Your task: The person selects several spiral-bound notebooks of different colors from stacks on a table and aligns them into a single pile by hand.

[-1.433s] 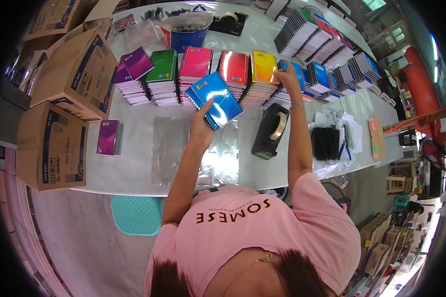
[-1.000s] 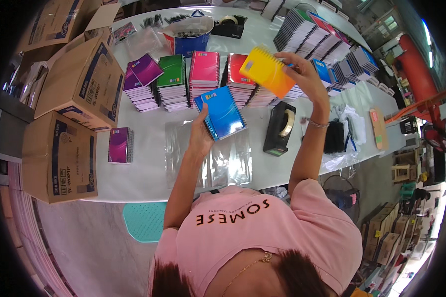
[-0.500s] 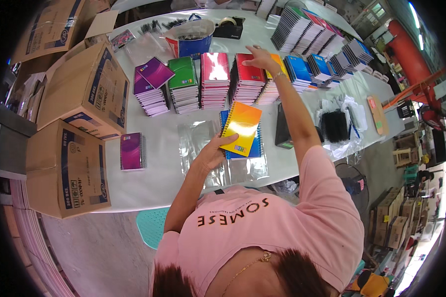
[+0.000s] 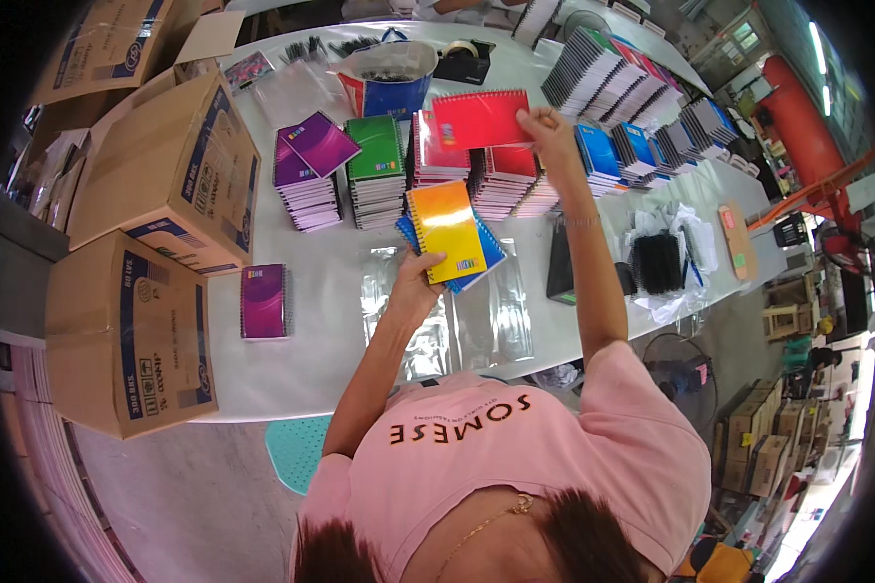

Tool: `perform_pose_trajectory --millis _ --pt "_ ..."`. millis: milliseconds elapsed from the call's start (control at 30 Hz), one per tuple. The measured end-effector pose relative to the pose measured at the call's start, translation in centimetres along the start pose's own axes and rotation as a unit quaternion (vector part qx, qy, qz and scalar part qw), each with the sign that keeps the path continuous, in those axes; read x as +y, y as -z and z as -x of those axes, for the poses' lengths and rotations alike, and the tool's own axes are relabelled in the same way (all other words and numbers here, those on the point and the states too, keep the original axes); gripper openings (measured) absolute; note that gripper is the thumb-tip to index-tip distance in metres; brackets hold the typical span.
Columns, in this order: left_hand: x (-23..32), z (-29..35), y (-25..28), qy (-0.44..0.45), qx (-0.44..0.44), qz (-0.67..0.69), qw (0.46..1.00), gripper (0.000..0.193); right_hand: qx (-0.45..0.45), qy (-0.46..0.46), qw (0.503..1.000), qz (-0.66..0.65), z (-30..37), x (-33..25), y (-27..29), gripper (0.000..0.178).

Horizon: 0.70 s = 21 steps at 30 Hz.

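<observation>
My left hand (image 4: 419, 282) is closed on a yellow spiral notebook (image 4: 447, 228) with a blue notebook (image 4: 490, 255) fanned out beneath it. Both are held above clear plastic sleeves (image 4: 496, 325) on the table. Pinched by its right end, a red spiral notebook (image 4: 481, 121) is in my right hand (image 4: 549, 136), raised over the row of stacks. Below it stands the red notebook stack (image 4: 504, 185). To its left are the pink stack (image 4: 439, 165), the green stack (image 4: 374, 160) and the purple stack (image 4: 306, 189). Blue notebooks (image 4: 595, 151) are piled on the right.
Cardboard boxes (image 4: 165, 175) crowd the left edge. A single purple notebook (image 4: 264, 301) lies near them. Behind the stacks stand a bucket (image 4: 387, 83) and a tape dispenser (image 4: 465, 63). Black binding spirals (image 4: 656, 264) lie on plastic at the right, beside a dark box (image 4: 562, 260).
My right hand has lifted a red notebook off its stack and drawn it back. My left hand has shifted slightly left with the yellow and blue notebooks, which are now more fanned.
</observation>
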State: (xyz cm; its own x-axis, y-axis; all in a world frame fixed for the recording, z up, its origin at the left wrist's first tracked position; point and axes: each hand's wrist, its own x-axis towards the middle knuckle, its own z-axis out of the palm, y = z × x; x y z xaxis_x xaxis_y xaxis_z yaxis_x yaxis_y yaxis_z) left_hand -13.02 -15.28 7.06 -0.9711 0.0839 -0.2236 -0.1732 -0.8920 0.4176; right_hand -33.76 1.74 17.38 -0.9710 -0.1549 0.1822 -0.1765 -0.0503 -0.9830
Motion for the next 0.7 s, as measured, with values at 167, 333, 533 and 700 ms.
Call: perform_pose_trajectory --millis 167,333,533,700 --pt "1.3 -0.5 -1.5 -0.074 0.005 0.043 0.996 0.038 -0.179 -0.14 0.963 0.144 10.3 -1.9 -3.5 0.042" --pt "2.9 -1.4 0.1 -0.122 0.055 -0.023 0.991 0.039 -0.152 -0.055 0.92 0.358 4.0 1.4 -4.0 0.045" --pt "3.3 -1.4 0.5 -0.119 0.06 0.027 0.991 0.042 0.008 0.175 0.841 0.511 -4.8 8.6 -7.0 0.055" --pt "4.4 -0.4 0.6 -0.147 0.061 0.027 0.987 0.042 0.013 0.129 0.877 0.463 -5.2 7.3 -6.8 0.061"
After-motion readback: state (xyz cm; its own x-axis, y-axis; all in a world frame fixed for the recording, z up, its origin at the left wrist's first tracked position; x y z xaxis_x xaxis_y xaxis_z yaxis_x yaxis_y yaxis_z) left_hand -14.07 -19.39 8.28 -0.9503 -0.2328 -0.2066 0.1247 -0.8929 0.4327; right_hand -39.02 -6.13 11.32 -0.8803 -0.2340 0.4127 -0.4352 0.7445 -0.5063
